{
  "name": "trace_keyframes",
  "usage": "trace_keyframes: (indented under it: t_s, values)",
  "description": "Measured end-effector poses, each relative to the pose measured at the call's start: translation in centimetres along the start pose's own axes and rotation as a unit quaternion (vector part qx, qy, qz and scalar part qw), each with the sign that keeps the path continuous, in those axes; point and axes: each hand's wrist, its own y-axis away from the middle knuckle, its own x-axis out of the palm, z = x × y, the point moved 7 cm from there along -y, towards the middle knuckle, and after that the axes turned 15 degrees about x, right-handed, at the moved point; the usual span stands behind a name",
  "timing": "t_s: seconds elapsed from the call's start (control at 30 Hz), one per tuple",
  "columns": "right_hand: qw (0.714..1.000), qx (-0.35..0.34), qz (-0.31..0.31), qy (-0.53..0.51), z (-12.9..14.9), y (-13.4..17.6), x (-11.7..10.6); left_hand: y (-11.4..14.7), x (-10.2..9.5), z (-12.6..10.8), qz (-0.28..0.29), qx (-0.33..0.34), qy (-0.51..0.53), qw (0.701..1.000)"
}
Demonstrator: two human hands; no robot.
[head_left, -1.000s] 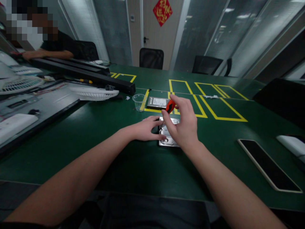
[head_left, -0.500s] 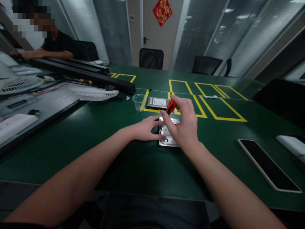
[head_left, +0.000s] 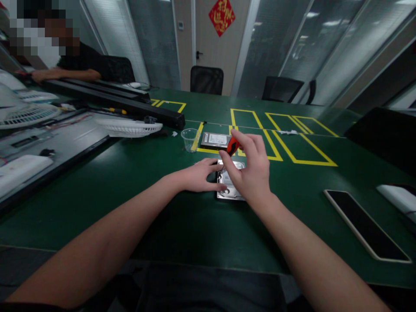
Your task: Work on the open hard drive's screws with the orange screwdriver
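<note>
A silver hard drive (head_left: 232, 193) lies flat on the green table in front of me, its right part hidden behind my right hand. My left hand (head_left: 199, 175) steadies it at the left edge, thumb on the top face and forefinger near the screwdriver's shaft. Pinched in the fingers of my right hand (head_left: 255, 167) is a screwdriver (head_left: 232, 146) with a red and black handle. Its thin shaft slants down to the left toward the drive's upper left part; the tip's exact contact is unclear. Behind stands a second hard drive (head_left: 214, 139) with a white label.
A clear plastic cup (head_left: 190, 141) stands left of the second drive, near yellow tape outlines (head_left: 313, 163). At right lies a phone (head_left: 367, 225). Long black bars (head_left: 130, 106), a white fan grille (head_left: 130, 127) and a large grey panel (head_left: 65, 134) fill the left, where another person (head_left: 81, 65) sits.
Both hands, the screwdriver and the hard drive keep nearly the same positions. The view has shifted only very slightly.
</note>
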Motion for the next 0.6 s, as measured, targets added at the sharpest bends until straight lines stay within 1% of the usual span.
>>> trace_keyframes:
  t_s: [0.1, 0.17, 0.27, 0.33, 0.43, 0.53, 0.6]
  values:
    - [1.0, -0.009, -0.01, -0.001, 0.03, -0.03, -0.23, 0.04, 0.01, 0.05, 0.008, -0.01, -0.003, 1.0]
    - [1.0, -0.016, -0.002, -0.002, 0.23, 0.03, -0.15, 0.1, 0.01, 0.14, 0.009, -0.015, -0.005, 1.0]
    - [1.0, -0.01, 0.02, -0.005, 0.25, 0.14, 0.17, 0.12, 0.02, 0.14, 0.005, -0.008, -0.006, 1.0]
    - [1.0, -0.002, 0.022, -0.007, 0.09, 0.13, 0.2, 0.1, 0.03, 0.14, 0.002, -0.006, -0.007, 1.0]
    - [1.0, 0.006, -0.002, 0.005, -0.27, -0.03, -0.12, 0.05, 0.02, 0.06, 0.003, -0.006, -0.009, 1.0]
    - [1.0, -0.002, -0.03, 0.01, -0.26, -0.18, -0.52, 0.07, 0.05, 0.05, 0.01, -0.013, -0.009, 1.0]
    - [1.0, -0.01, -0.026, 0.007, -0.05, -0.19, -0.48, 0.1, 0.05, 0.13, 0.01, -0.017, -0.01, 1.0]
